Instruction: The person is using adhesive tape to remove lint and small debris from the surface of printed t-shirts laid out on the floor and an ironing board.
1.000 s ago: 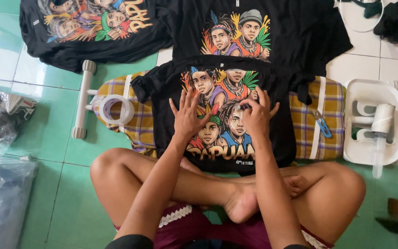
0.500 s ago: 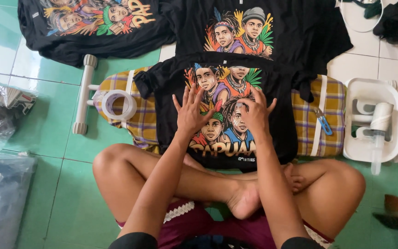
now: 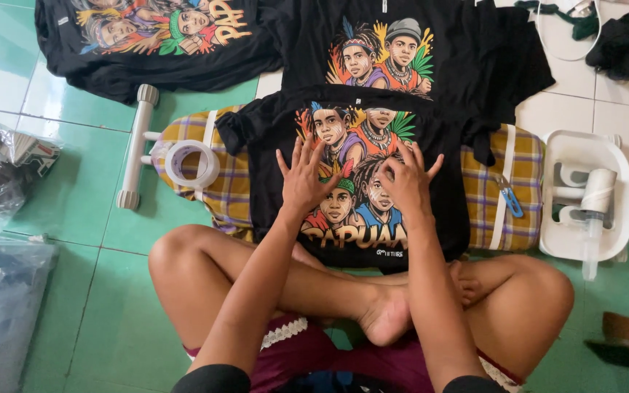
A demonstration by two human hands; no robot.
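I sit cross-legged on the green tiled floor with a low ironing board in front of my knees, its cover a yellow and purple check. A black shirt lies spread over the board, its printed picture of four faces turned up towards me, the bottom hem hanging off the near edge over my shins. My left hand lies flat on the left half of the print, fingers spread wide and pointing away from me, gripping nothing. My right hand lies flat on the right half of the print, fingers also splayed, palm pressing the cloth and closed on nothing. The two hands sit close together, with a narrow strip of the print between them. The shirt is directly under both palms and reaches out past my fingertips on every side. A roll of tape rests on the left end of the board, and a small blue clipper lies on the right end. Beyond the board two more black printed shirts lie flat on the floor. A white tray sits to the right of the board.
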